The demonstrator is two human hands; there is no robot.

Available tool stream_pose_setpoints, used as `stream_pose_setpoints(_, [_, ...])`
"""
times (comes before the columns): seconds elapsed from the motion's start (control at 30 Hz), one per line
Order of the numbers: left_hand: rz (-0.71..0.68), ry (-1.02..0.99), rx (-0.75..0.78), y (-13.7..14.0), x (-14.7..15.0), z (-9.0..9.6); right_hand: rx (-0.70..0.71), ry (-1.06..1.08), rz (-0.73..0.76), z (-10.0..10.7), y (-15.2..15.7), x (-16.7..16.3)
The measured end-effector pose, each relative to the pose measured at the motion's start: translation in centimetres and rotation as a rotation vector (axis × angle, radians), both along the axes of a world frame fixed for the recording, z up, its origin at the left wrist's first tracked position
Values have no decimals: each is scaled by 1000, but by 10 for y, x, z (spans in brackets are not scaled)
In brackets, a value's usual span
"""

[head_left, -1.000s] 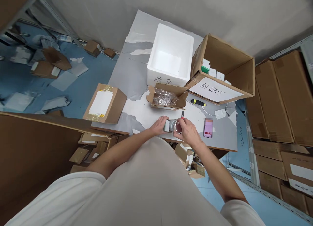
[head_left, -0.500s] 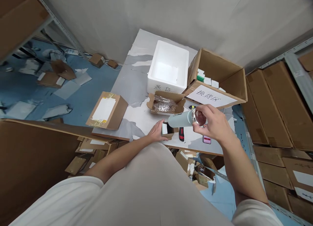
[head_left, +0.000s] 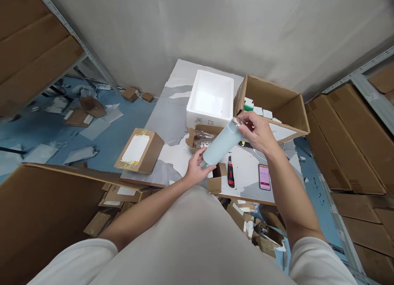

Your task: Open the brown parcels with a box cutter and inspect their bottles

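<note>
A pale blue thermos bottle (head_left: 221, 144) is held tilted above the table's front edge. My right hand (head_left: 256, 131) is closed on its shiny cap end at the upper right. Around the lower end curl the fingers of my left hand (head_left: 197, 168). Just under the bottle stands a small open cardboard box (head_left: 216, 184), partly hidden by my left hand and the bottle. Behind the bottle, an open carton (head_left: 191, 139) holds clear bubble wrap (head_left: 200, 138). To the right of the small box lies a red and black box cutter (head_left: 230, 173).
A white foam box (head_left: 191, 117) and a large open carton (head_left: 303, 112) with small white boxes stand at the back. A taped parcel (head_left: 148, 153) sits on the left, a phone (head_left: 264, 177) on the right. Shelves of cartons (head_left: 357, 133) flank the table.
My left hand has left the small box and now grips the bottle's lower end. The bottle has been raised and tilted, with its cap end higher. The camera view has shifted.
</note>
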State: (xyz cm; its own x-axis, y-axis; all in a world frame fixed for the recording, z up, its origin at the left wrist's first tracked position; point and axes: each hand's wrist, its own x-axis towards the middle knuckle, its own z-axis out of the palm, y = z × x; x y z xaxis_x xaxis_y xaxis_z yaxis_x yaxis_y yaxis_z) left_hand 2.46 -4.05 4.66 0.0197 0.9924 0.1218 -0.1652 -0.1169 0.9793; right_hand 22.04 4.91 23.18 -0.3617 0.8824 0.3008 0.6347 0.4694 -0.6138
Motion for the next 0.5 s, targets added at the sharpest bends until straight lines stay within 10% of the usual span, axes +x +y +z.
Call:
stream_pose_setpoints(0.27, [-430,-459,-194,-23,-2,25,-439,701,110,-42,6,1])
stream_pose_setpoints(0.5, [-309,-441,-342,-28,2,24,-454,760,-7,-60,5,-5])
